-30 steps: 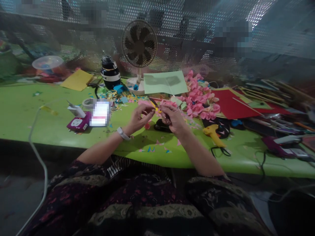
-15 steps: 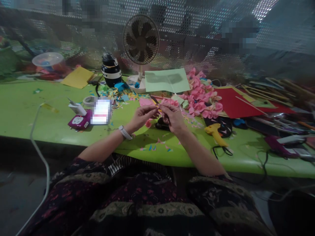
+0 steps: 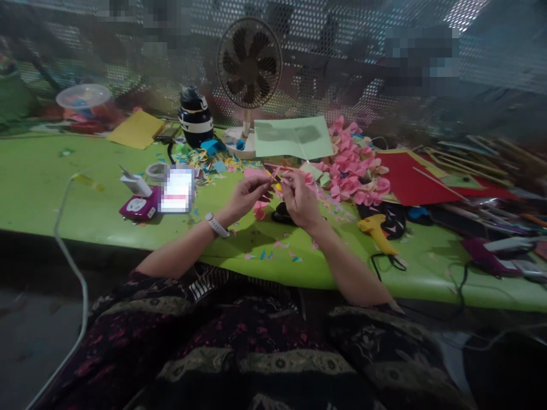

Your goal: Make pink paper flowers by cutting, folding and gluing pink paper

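Over the middle of the green table point(image 3: 222, 239), my left hand point(image 3: 248, 199) and my right hand point(image 3: 300, 202) meet almost fingertip to fingertip. Each is closed in a pinch. What they hold is too small to make out; bits of pink and yellow show around the fingertips. Below the left fingers lies a pink paper petal point(image 3: 259, 209). A black object point(image 3: 281, 214) rests on the table, partly covered by my right hand. Beyond the hands, to the right, is a heap of pink paper petals point(image 3: 352, 162).
A yellow glue gun point(image 3: 378, 232) lies to the right, near red paper sheets point(image 3: 404, 182). At the left are a phone point(image 3: 176, 191), a purple box point(image 3: 139, 207) and a tape roll point(image 3: 156, 171). Behind stand a black bottle point(image 3: 195, 122), a fan point(image 3: 249, 62) and a pale green sheet point(image 3: 294, 138).
My fingertips have drawn slightly apart, and the right hand has turned a little more upright. The whole view has shifted slightly; the things on the table lie as before.
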Motion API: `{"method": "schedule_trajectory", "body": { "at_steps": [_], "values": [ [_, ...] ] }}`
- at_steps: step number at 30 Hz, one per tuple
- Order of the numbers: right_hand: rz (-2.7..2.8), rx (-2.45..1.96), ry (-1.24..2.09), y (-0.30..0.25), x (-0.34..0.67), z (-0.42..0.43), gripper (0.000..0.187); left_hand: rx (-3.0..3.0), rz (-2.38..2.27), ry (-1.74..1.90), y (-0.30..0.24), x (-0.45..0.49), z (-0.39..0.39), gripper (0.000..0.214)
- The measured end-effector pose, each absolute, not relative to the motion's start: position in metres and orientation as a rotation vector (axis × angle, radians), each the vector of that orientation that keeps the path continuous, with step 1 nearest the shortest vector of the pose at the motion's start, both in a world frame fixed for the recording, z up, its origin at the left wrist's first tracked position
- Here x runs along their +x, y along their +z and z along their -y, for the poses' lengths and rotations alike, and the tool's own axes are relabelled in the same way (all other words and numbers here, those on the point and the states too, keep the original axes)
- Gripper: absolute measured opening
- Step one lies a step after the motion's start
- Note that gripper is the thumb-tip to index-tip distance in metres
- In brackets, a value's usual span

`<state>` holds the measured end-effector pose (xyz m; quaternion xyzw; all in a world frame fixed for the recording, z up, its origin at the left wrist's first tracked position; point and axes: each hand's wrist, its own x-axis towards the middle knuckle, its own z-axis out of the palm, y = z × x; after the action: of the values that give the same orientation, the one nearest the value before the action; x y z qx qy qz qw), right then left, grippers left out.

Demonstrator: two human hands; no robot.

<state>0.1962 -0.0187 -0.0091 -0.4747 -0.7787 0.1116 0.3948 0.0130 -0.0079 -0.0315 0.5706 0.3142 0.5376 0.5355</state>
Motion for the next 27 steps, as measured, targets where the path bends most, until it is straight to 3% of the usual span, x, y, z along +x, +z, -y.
{"method": "schedule_trajectory", "body": {
  "at_steps": [8,27],
  "values": [
    [2.024,-1.180,0.357,-0.0108,0.1966,0.0170,0.042,1.353,-0.674,1.201,-0.0300,0.0107,0.0111,0.041],
    [2.081,-0.932,0.694,-0.0092,0.1984,0.0178,0.066,1.282,-0.752,1.274,-0.0225,0.0164,0.0176,0.049]
  ]
}}
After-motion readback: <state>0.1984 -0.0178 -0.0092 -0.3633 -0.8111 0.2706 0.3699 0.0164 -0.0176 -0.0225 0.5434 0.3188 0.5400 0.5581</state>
